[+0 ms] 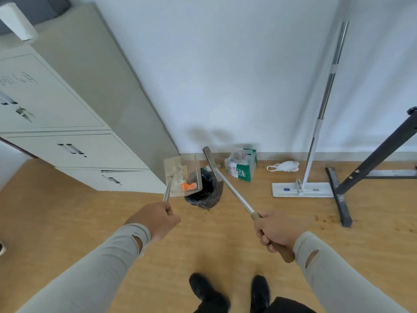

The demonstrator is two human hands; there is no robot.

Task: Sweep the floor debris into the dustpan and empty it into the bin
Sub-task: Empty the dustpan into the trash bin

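We stand on a wooden floor (67, 222) in the corner of a pale room, a cream filing cabinet (74, 123) on our left and a white wall ahead. Against the skirting sit a green-and-white plastic bag (242, 164) and a small white bag (284, 166); a flat mop (303, 188) leans on the wall, and a dark metal stand (343, 184) crosses the right side.

The bin (203, 193), lined with black plastic, sits on the floor just ahead of our shoes. Our left hand (156, 220) is clenched round the metal handle of the clear dustpan (182, 175), which hangs tilted over the bin's left rim with orange and white debris (187, 186) lying at its lower edge. Our right hand (274, 231) grasps the broom (230, 188) by its tan grip, the shaft slanting up and left so that the head sits beyond the bin, near the wall.

We judge the step in hand to be the emptying. To do it well, we should bring the pan's lip fully over the bin's mouth and tip it steeper, so the scraps slide into the liner rather than over the rim. The broom head could nudge out anything that clings. A few brown specks (325, 220) by the stand's foot look unswept.

Both forearms reach forward and down in grey sleeves, wrists roughly level, the hands well apart.
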